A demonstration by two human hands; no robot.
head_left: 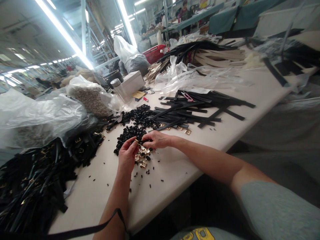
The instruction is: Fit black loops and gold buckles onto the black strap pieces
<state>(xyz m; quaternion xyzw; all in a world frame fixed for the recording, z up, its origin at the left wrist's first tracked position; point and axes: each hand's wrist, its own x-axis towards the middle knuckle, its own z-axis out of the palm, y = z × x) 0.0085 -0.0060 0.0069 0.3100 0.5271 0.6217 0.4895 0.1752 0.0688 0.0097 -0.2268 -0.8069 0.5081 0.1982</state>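
My left hand (pixel 128 152) pinches a small gold buckle (pixel 136 141) between thumb and fingers. Close against it, my right hand (pixel 157 139) is closed on a black strap (pixel 144 142), whose end meets the buckle; whether it passes through I cannot tell. Below both hands lies a small heap of loose gold buckles (pixel 143 164). Just behind them is a pile of small black loops (pixel 128 133). More flat black straps (pixel 185 115) lie crisscrossed beyond my right hand, with a pink-handled tool (pixel 187 96) on top.
A big heap of black straps with buckles (pixel 37 180) covers the table's left side, beside clear plastic bags (pixel 47 113). A white box (pixel 132 83) and a lidded bottle (pixel 118 88) stand behind. Clear plastic sheets (pixel 195 80) lie farther back. Tiny black bits dot the tabletop (pixel 160 196).
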